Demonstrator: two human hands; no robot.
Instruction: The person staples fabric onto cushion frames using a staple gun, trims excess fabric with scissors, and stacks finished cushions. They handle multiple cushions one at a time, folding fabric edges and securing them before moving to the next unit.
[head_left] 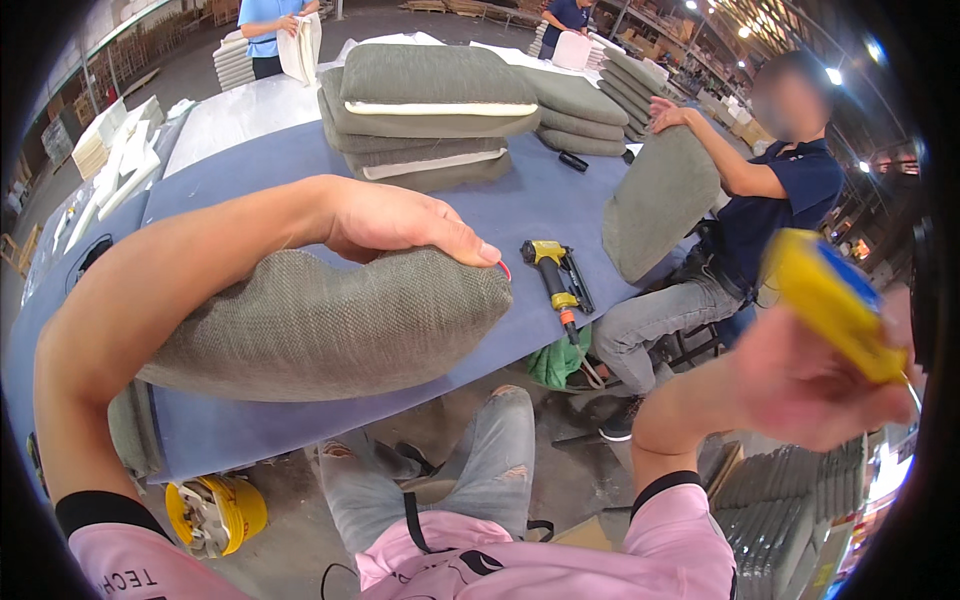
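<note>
A grey-green fabric cushion (330, 320) stands on its edge at the near side of the blue-covered table (450, 225). My left hand (400, 222) reaches over it, closed on its top edge near the right corner. Something thin and red shows by my thumb. Off to the right, away from the table, my right hand (820, 385) is raised and closed around a yellow tool (835, 300) with a blue patch; motion blur hides its kind. A yellow and black pneumatic stapler (557, 280) lies on the table right of the cushion.
Stacked grey-green cushions (430, 115) stand across the table, with a small black object (573, 161) nearby. A seated co-worker (800, 190) at right holds an upholstered panel (660, 205). A yellow bucket (240, 510) of scraps sits below the table. Two people work farther back.
</note>
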